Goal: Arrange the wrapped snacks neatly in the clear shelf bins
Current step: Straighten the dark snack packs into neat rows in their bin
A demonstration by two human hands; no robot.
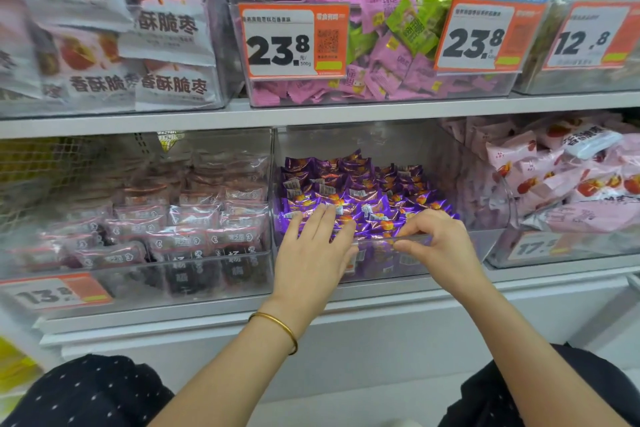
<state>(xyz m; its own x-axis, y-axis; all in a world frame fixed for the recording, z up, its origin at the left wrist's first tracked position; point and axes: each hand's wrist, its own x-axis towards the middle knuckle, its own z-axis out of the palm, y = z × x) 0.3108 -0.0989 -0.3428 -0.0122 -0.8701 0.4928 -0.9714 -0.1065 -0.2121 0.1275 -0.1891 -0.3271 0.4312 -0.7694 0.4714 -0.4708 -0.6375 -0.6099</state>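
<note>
atop purple snacks (360,191) in clear bin (446,256): l hand (311,253) flat, fingers straight; r hand (440,246): pinch on front rim

Purple foil-wrapped snacks (349,191) w/ orange prints & white barcode labels are filling the clear bin (415,262), which is sitting mid lower shelf (207,317). Back rows are standing tilted & fairly even; front pcs are lying flatter & jumbled, crowding up vs. the bin's front rim.
</note>
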